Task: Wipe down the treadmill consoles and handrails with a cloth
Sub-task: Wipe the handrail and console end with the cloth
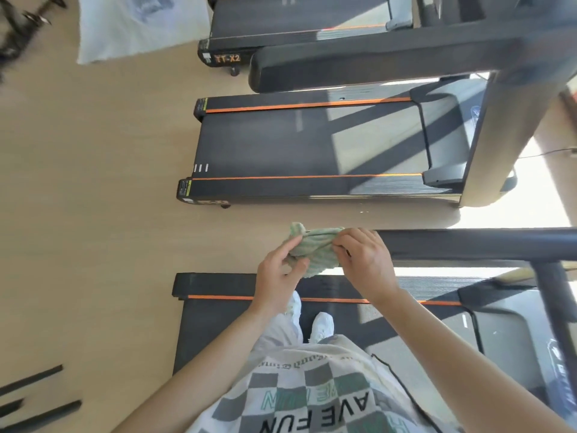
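Standing on a black, orange-striped treadmill deck (pixel 218 323), beside a second treadmill (pixel 265 145) across a strip of pale floor. Facing a dark handrail (pixel 468 243) running off to the right. Gripping a bunched green-and-white cloth (pixel 315 251) between left hand (pixel 278 276) and right hand (pixel 365 260), curling the fingers of both into its folds. Holding it at the handrail's near end; not possible to tell whether touching.

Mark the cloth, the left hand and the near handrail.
cloth (pixel 315 250): head view, middle of the bunched green fabric.
left hand (pixel 276 276): head view, middle of the hand.
near handrail (pixel 468 243): head view, top of the black bar, right of the cloth.
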Demonstrator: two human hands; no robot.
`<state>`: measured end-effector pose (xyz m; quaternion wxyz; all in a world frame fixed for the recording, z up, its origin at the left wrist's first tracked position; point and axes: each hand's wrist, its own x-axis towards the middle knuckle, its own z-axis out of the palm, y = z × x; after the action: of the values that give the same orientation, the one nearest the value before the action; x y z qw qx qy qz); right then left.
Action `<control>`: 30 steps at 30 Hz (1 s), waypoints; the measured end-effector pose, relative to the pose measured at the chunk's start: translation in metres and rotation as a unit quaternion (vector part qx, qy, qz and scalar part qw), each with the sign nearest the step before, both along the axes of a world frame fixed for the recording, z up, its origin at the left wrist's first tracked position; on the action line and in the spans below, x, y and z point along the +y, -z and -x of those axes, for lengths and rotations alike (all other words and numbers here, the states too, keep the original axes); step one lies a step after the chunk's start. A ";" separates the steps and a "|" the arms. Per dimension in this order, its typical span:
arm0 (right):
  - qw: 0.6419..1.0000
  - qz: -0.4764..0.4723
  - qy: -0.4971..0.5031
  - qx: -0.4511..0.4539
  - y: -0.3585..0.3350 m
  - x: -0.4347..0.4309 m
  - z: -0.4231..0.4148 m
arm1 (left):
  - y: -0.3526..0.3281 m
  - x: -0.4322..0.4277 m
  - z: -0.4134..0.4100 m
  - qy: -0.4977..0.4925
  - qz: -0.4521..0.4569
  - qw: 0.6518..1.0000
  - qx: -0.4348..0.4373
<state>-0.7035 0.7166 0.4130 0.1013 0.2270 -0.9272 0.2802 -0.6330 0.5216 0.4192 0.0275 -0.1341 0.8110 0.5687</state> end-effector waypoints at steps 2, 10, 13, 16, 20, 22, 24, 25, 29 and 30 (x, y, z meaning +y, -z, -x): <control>1.000 -0.005 0.015 0.001 -0.002 0.009 -0.001 | 0.005 0.004 0.004 0.035 0.041 0.999 0.005; 0.996 -0.078 -0.030 -0.030 -0.005 -0.040 0.003 | 0.028 -0.030 0.028 0.062 -0.004 0.993 -0.096; 0.991 -0.092 -0.067 -0.069 -0.005 -0.065 0.008 | 0.032 -0.054 0.033 0.080 0.047 0.991 -0.096; 0.978 -0.134 -0.106 -0.122 -0.006 -0.091 0.019 | 0.037 -0.093 0.037 0.112 0.042 0.985 -0.126; 0.960 -0.102 -0.052 -0.257 -0.011 -0.142 0.045 | 0.034 -0.167 0.060 0.086 -0.040 0.983 -0.157; 0.950 -0.012 0.014 -0.313 -0.016 -0.172 0.062 | 0.024 -0.208 0.076 0.092 -0.072 0.979 -0.166; 0.927 0.078 0.066 -0.360 -0.018 -0.206 0.084 | 0.017 -0.250 0.097 0.141 -0.059 0.974 -0.169; 0.912 0.113 0.084 -0.385 -0.019 -0.223 0.095 | 0.015 -0.271 0.106 0.172 -0.034 0.971 -0.164; 0.822 0.277 0.161 -0.472 -0.032 -0.296 0.133 | 0.004 -0.334 0.151 0.249 0.071 0.962 -0.082; 0.792 0.327 0.164 -0.488 -0.038 -0.313 0.141 | 0.000 -0.347 0.164 0.247 0.086 0.963 -0.062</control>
<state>-0.8450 0.4041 0.4511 -0.2522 -0.1421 -0.7299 0.6192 -0.7967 0.1741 0.4197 0.2055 0.0335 0.8614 0.4633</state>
